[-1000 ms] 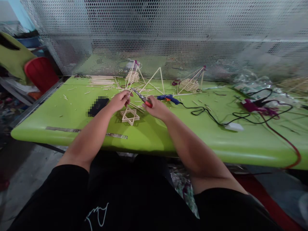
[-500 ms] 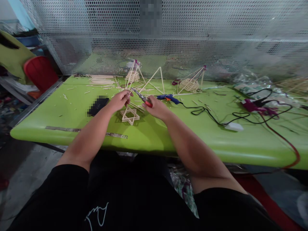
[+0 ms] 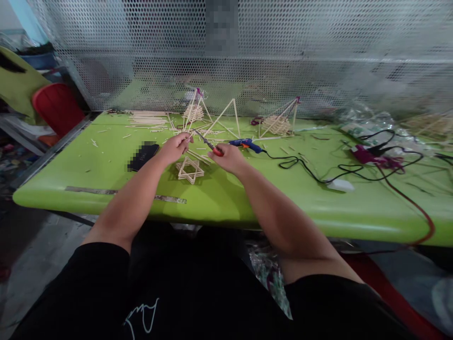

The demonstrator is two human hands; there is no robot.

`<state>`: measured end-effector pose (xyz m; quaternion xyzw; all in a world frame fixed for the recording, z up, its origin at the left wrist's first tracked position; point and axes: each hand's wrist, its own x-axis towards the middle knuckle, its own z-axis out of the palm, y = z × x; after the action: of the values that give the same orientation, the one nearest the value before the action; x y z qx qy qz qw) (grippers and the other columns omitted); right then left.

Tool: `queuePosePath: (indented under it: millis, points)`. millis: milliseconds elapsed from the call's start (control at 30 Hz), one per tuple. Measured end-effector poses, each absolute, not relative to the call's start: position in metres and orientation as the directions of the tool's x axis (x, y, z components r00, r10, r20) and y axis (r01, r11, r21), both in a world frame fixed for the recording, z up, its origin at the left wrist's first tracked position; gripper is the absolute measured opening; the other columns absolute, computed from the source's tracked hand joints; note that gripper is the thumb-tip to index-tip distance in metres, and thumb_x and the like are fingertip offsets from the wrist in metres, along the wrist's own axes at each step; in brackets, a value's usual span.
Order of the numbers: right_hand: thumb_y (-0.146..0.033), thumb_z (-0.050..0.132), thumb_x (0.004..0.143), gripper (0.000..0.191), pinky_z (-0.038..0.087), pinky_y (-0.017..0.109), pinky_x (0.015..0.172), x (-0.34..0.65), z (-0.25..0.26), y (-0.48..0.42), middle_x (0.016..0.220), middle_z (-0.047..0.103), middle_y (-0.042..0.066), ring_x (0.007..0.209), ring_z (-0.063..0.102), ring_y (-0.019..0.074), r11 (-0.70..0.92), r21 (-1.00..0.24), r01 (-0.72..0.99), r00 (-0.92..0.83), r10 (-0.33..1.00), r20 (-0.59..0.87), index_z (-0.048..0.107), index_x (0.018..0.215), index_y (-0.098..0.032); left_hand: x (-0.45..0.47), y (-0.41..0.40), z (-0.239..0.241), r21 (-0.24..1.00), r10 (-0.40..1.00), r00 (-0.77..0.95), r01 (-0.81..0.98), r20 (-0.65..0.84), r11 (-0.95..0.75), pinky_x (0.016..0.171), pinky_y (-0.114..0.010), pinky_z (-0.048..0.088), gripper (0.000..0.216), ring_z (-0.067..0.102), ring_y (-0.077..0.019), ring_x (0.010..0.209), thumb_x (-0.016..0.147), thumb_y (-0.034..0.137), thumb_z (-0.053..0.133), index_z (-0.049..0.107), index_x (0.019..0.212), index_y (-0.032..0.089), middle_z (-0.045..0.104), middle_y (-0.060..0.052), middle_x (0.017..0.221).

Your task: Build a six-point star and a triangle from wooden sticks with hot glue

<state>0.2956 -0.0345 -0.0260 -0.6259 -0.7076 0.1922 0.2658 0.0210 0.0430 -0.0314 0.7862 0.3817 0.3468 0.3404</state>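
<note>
My left hand (image 3: 176, 147) is closed in a pinch on a thin wooden stick near the middle of the green table (image 3: 106, 179). My right hand (image 3: 226, 158) grips red-handled pliers (image 3: 208, 143), their metal tip pointing left toward the pinched stick. Just in front of both hands a six-pointed star made of sticks (image 3: 190, 170) lies flat on the table. A few loose sticks (image 3: 198, 156) lie between the star and the pliers.
A blue glue gun (image 3: 247, 145) with a black cord lies right of my hands. Stick pyramids (image 3: 226, 118) and woven stick pieces stand at the back near the mesh fence. A black phone (image 3: 143, 156) lies left; cables and a white plug (image 3: 339, 185) lie right.
Both hands hold almost the same pose; the view has shifted slightly, and the pliers' tip stays at the stick in my left fingers.
</note>
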Motion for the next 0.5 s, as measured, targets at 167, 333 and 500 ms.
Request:
queuePosePath:
  millis: [167,333,500]
  points:
    - [-0.053,0.074,0.105,0.037,0.036,0.036,0.069,0.2924,-0.0314,-0.0315,0.078,0.064,0.003,0.072,0.052,0.0208,0.121,-0.615,0.779,-0.058,0.991,0.121,0.058,0.084,-0.027,0.0198,0.0436,-0.0287,0.803,0.84,0.451,0.354,0.302,-0.479,0.069,-0.029,0.041,0.018,0.051,-0.0145,0.061,0.124,0.035,0.057,0.07,0.117,0.024,0.06,0.004,0.074]
    - [-0.05,0.07,0.108,0.026,0.044,0.036,0.076,0.2964,-0.0327,-0.0282,0.094,0.073,0.007,0.081,0.062,0.0242,0.133,-0.62,0.773,-0.052,0.988,0.146,0.061,0.099,-0.027,0.0202,0.0442,-0.0303,0.834,0.852,0.445,0.331,0.275,-0.442,0.066,-0.028,0.045,0.022,0.051,-0.0135,0.059,0.126,0.035,0.05,0.068,0.12,0.024,0.06,0.003,0.077]
    - [-0.055,0.073,0.106,0.037,0.054,0.04,0.086,0.3013,-0.0336,-0.0286,0.123,0.08,0.016,0.101,0.072,0.0319,0.146,-0.621,0.77,-0.059,0.985,0.16,0.063,0.125,-0.025,0.0209,0.0452,-0.0325,0.856,0.86,0.442,0.309,0.257,-0.414,0.064,-0.027,0.047,0.023,0.054,-0.0132,0.06,0.128,0.033,0.046,0.067,0.123,0.024,0.061,0.002,0.079]
